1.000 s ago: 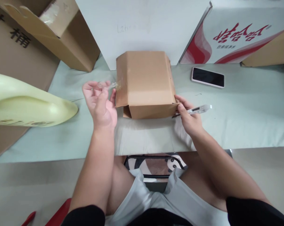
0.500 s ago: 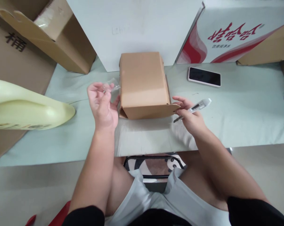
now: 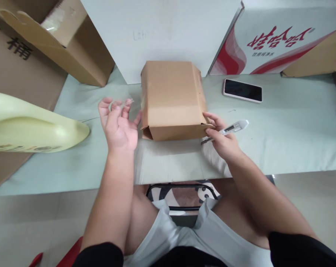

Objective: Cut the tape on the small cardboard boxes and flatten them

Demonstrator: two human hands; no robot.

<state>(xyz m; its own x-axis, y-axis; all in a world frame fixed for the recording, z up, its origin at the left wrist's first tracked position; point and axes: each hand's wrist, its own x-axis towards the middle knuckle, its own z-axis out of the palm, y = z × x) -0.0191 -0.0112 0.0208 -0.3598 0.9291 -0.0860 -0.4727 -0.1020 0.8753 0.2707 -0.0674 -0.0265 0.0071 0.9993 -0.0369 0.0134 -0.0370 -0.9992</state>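
A small brown cardboard box (image 3: 170, 94) sits on the cloth-covered table, a flap jutting out at its lower left corner. My left hand (image 3: 119, 124) is beside its left side, palm up with fingers curled, a small crumpled piece of clear tape (image 3: 129, 102) at the fingertips. Its little finger reaches to the box's side. At the lower right corner, my right hand (image 3: 225, 139) holds a white box cutter (image 3: 236, 127) in its palm, the dark blade sticking out below the fingers. The thumb and forefinger of that hand touch the box's corner.
A phone (image 3: 242, 91) lies right of the box. Behind stand a large white carton (image 3: 162, 33) and a red-and-white carton (image 3: 268, 44). Brown cartons (image 3: 81, 48) and a pale yellow bottle-shaped object (image 3: 36, 124) are at left. The table's front edge runs near my lap.
The box has turned and its right side now shows more. My left hand has shifted slightly left with the clear tape. My right hand's fingers have moved in onto the box's corner.
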